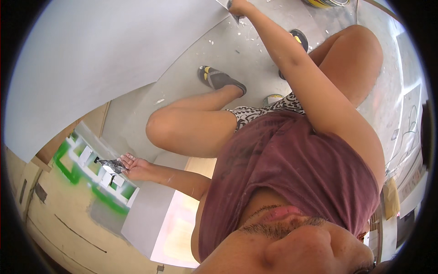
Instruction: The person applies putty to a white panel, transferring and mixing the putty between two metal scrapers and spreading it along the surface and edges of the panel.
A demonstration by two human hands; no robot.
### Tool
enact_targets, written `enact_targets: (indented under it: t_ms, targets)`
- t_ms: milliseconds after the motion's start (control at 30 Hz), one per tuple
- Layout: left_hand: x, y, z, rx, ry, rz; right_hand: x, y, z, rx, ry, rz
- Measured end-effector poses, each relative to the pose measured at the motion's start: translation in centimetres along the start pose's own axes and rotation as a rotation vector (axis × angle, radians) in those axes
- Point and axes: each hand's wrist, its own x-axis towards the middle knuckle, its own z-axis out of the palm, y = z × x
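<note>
At the top centre of the frame the right hand [239, 6] is closed around the handle of a flat-bladed tool [226, 4], probably a putty knife, though only a sliver of its metal shows at the upper edge. The blade lies against the large pale grey wall panel [105, 59] that fills the upper left of the frame.

At the lower left, the left hand [134, 168] has its fingers curled around a second tool [111, 165], a small scraper smeared with grey paste, which juts out toward the left of the frame. It hangs in front of a white frame marked with green paint [91, 176] and touches nothing but the hand.

Between the 2 hands, in the middle of the frame, are the person's bent knees, patterned shorts [264, 112] and a maroon shirt [296, 169]. The feet wear 2 dark sandals with yellow marks: 1 [219, 78] at upper centre, the other [299, 39] partly hidden behind the right forearm. They stand on a grey floor [255, 55] speckled with white flecks.
</note>
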Motion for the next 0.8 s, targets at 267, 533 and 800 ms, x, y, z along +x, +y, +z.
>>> enact_targets:
  t_ms: [267, 533, 800]
  targets:
    - [-0.8, -0.6, -0.1, 0.021, 0.054, -0.042, 0.7, 6.6, -0.2, 0.101, 0.187, 0.124]
    - [-0.2, -1.5, -1.5, -0.046, 0.053, -0.057, -11.8, -5.8, -7.6, 0.232, 0.839, -0.703]
    - [-0.6, -4.3, -2.7, -0.100, 0.011, -0.096, -15.2, -6.3, -8.6, -0.137, 1.178, -0.802]
